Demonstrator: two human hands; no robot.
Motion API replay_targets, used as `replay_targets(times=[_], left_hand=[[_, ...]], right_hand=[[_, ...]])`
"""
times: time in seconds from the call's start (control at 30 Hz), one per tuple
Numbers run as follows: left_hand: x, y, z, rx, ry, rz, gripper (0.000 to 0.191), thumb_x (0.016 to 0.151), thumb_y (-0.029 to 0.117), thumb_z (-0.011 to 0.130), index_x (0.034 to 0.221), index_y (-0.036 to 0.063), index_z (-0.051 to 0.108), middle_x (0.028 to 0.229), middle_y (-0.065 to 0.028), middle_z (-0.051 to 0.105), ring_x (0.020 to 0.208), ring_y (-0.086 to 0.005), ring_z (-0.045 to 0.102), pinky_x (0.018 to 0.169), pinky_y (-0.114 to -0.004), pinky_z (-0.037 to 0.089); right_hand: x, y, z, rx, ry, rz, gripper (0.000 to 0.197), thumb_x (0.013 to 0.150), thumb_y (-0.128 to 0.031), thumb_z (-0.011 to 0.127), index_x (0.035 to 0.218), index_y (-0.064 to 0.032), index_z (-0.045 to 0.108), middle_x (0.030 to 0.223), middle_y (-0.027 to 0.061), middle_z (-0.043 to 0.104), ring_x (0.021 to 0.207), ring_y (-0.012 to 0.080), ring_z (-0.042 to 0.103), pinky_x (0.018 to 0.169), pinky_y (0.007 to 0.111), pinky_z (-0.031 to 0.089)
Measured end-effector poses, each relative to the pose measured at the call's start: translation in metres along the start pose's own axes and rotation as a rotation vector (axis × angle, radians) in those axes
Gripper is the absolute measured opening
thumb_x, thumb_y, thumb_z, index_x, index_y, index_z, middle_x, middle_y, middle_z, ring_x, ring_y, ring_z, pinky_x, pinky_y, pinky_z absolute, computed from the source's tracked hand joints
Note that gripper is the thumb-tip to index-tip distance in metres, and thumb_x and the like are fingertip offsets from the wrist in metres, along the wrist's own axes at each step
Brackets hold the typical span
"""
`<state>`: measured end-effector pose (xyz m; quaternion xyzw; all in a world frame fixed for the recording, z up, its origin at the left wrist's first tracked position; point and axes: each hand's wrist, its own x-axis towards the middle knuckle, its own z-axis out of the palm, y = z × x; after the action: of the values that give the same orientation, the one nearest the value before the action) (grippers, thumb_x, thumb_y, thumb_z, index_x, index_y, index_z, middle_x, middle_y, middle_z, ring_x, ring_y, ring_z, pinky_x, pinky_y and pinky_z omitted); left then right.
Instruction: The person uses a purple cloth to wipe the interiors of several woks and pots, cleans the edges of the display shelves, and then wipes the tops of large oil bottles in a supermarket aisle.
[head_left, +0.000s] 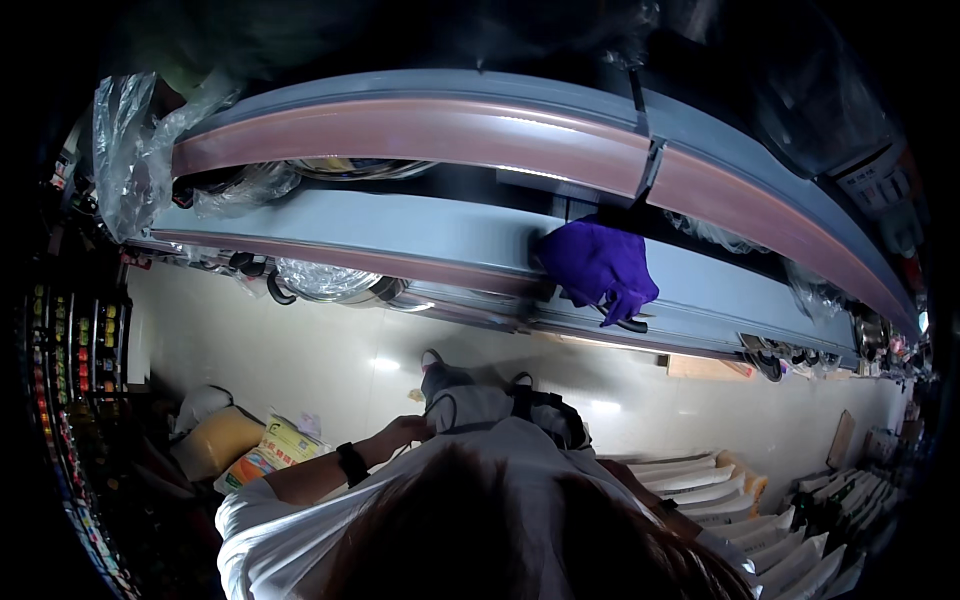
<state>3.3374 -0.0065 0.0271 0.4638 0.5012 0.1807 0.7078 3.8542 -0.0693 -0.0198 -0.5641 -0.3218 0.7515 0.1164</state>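
Observation:
My left hand (411, 430), with a dark band on its wrist, is at the front of my white shirt (480, 442). Its fingers curl beside a thin dark cord (444, 411); whether they grip it is unclear. On the right my right hand (613, 471) hangs low by my side, largely hidden by the shirt. Neither hand reaches the shelves. Ahead, a purple cloth (600, 262) lies bunched on a grey-blue metal shelf (420, 232), apart from both hands. A black handle (631, 325) sticks out beneath the cloth.
Pink-edged upper shelving (420, 135) spans the front. A plastic-wrapped pan (326, 279) sits lower left, with clear wrap (131, 157) above. Printed sacks (274, 450) lie left on the pale floor (300, 352); a row of white sacks (697, 480) stands right. Stocked racks (82, 352) line the far left.

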Motion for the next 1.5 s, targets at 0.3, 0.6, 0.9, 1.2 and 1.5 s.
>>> replay_targets(times=[0.3, 0.6, 0.9, 1.2, 1.5], left_hand=[[-0.015, 0.001, -0.022, -0.146, 0.019, -0.289, 0.037, 0.096, 0.028, 0.063, 0.121, 0.0028, 0.071, 0.105, -0.0041, 0.068, 0.099, -0.0137, 0.059, 0.081, -0.031, 0.047], [-0.041, 0.056, -0.043, -0.09, -0.011, -0.365, 0.035, 0.102, 0.02, 0.056, 0.128, -0.001, 0.066, 0.122, -0.0084, 0.069, 0.118, -0.0171, 0.06, 0.102, -0.034, 0.047], [-0.058, 0.05, -0.058, -0.324, -0.111, -0.316, 0.035, 0.106, 0.022, 0.053, 0.13, -0.0003, 0.065, 0.122, -0.0105, 0.069, 0.118, -0.0172, 0.061, 0.104, -0.033, 0.047], [-0.059, 0.049, -0.063, -0.295, -0.147, -0.342, 0.034, 0.106, 0.023, 0.054, 0.129, 0.0005, 0.065, 0.121, -0.0096, 0.069, 0.116, -0.0171, 0.062, 0.103, -0.034, 0.047], [-0.002, 0.046, -0.078, 0.332, -0.335, -0.162, 0.025, 0.101, 0.032, 0.064, 0.103, 0.0088, 0.073, 0.095, -0.0053, 0.074, 0.091, -0.0177, 0.071, 0.08, -0.037, 0.056]], right_hand=[[0.015, -0.017, 0.014, -0.195, -0.034, 0.035, 0.042, 0.1, -0.019, 0.065, 0.137, -0.0011, 0.058, 0.131, 0.0065, 0.065, 0.117, 0.0165, 0.061, 0.098, 0.031, 0.049], [-0.007, -0.06, 0.039, -0.077, -0.027, -0.008, 0.044, 0.099, -0.021, 0.066, 0.138, -0.0018, 0.057, 0.131, 0.0073, 0.065, 0.117, 0.0167, 0.06, 0.098, 0.032, 0.049], [-0.014, -0.071, 0.053, -0.059, -0.016, -0.037, 0.046, 0.099, -0.023, 0.066, 0.139, -0.0024, 0.056, 0.13, 0.0082, 0.065, 0.117, 0.0168, 0.06, 0.098, 0.032, 0.049], [-0.03, -0.082, 0.07, 0.003, -0.027, -0.049, 0.048, 0.099, -0.024, 0.067, 0.14, -0.003, 0.056, 0.13, 0.0091, 0.065, 0.117, 0.0169, 0.06, 0.097, 0.032, 0.049], [-0.016, -0.093, 0.055, -0.464, 0.025, -0.064, 0.054, 0.096, -0.029, 0.072, 0.14, -0.003, 0.055, 0.128, 0.0106, 0.065, 0.116, 0.0191, 0.06, 0.099, 0.035, 0.049]])
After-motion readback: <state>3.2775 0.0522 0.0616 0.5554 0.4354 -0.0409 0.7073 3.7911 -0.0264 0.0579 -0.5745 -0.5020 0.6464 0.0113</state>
